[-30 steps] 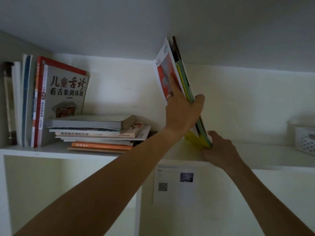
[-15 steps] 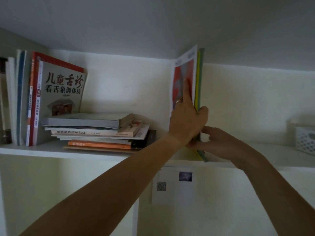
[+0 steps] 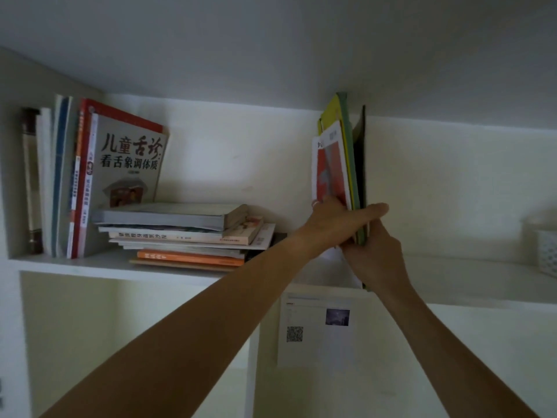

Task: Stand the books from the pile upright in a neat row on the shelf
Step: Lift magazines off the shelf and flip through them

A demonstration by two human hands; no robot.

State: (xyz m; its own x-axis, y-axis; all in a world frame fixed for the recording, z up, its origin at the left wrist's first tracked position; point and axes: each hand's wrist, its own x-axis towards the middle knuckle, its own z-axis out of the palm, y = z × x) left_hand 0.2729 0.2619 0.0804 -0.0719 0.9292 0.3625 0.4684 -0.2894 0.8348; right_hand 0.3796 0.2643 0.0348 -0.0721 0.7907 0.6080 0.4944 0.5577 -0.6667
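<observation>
A thin bundle of books [image 3: 340, 164], red-and-white cover in front with yellow and green ones behind, stands nearly upright at the middle of the white shelf [image 3: 470, 276]. My left hand [image 3: 337, 221] grips the bundle low down, thumb across its right side. My right hand [image 3: 373, 254] holds its bottom edge from below; its fingers are partly hidden. A flat pile of books [image 3: 187, 233] lies left of the bundle. Several upright books [image 3: 90, 182] stand at the shelf's far left, the front one leaning.
A white lattice basket [image 3: 542, 248] sits at the right end of the shelf. The shelf's ceiling is close above the bundle's top. A paper sheet with a QR code [image 3: 313, 327] hangs on the panel below.
The bundle went from leaning left to nearly upright and shifted right. My left hand slid lower on it, and my right hand rose from the shelf edge to its base.
</observation>
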